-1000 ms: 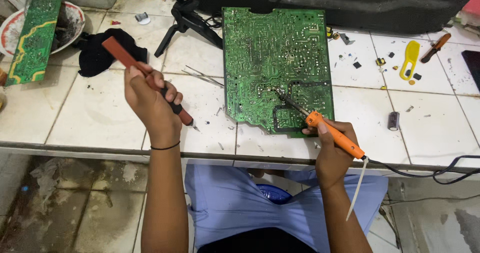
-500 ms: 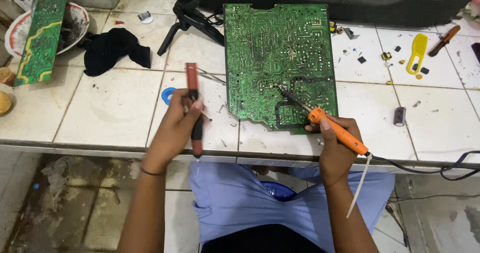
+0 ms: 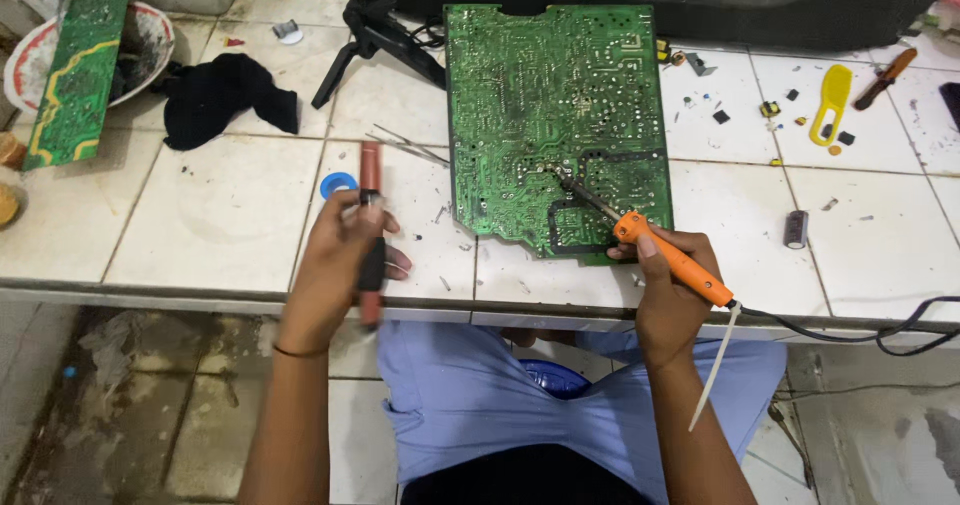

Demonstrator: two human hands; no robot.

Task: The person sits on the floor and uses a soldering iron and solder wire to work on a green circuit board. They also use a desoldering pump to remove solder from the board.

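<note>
A large green circuit board (image 3: 555,115) lies solder-side up on the white tiled counter (image 3: 220,215). My right hand (image 3: 668,290) grips an orange-handled soldering iron (image 3: 672,258), whose metal tip touches the board near its lower middle. My left hand (image 3: 338,265) is closed round a red and black desoldering pump (image 3: 370,220), held upright at the counter's front edge, left of the board. A small blue ring (image 3: 338,184) lies beside the pump's upper end.
A second green board (image 3: 75,70) leans in a bowl (image 3: 150,40) at far left. A black cloth (image 3: 225,100), black tripod (image 3: 370,35), tweezers (image 3: 405,145), yellow tool (image 3: 830,105), orange-handled tool (image 3: 888,75) and small loose parts lie around. The iron's cable (image 3: 860,330) trails right.
My left hand brought the pump down from a raised, slanted hold to an upright one near the counter edge. The right hand and iron stayed on the board.
</note>
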